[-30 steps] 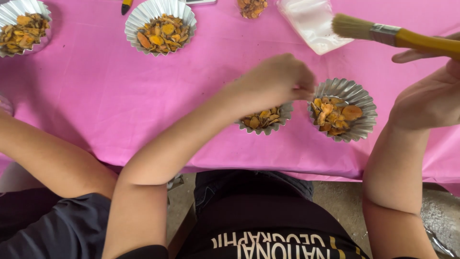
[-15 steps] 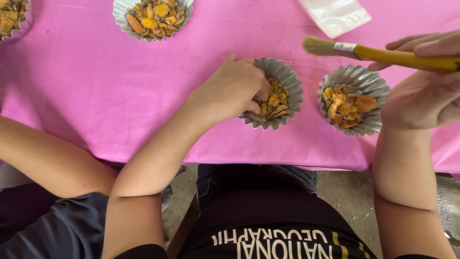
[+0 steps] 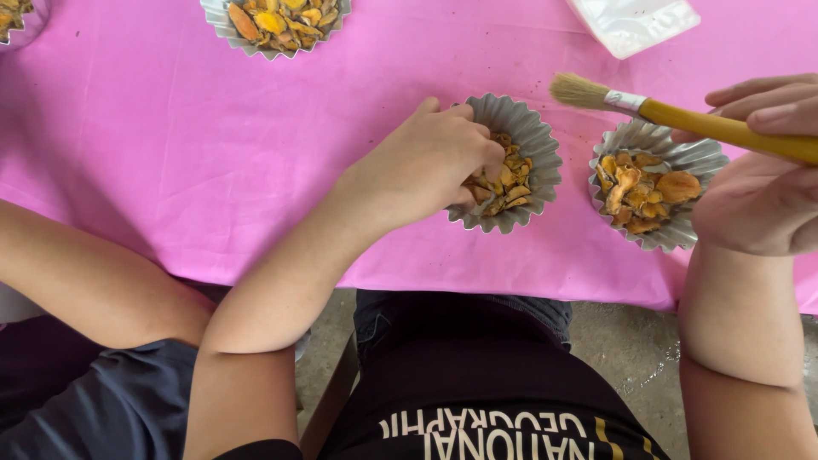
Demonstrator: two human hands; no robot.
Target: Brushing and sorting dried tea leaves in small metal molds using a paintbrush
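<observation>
the left hand [image 3: 426,166] reaches into a small fluted foil cup [image 3: 528,140], its fingers bent down among the orange-yellow dried pieces [image 3: 509,183] inside; whether it pinches one cannot be told, since the knuckles hide the fingertips. the right hand [image 3: 763,200] is curled by the table's near edge, and a paintbrush [image 3: 682,115] with a yellow handle and pale bristles crosses above it, its handle lying under the fingers at the right edge of the view, bristles pointing left over the gap between cups. just beside the first cup sits a second foil cup [image 3: 682,158] with larger orange pieces. both stand on a pink tablecloth [image 3: 213,145]. further up lie a third filled cup [image 3: 223,21] and a clear plastic bag [image 3: 635,21]. another person's forearm [image 3: 85,281] rests at the left.
</observation>
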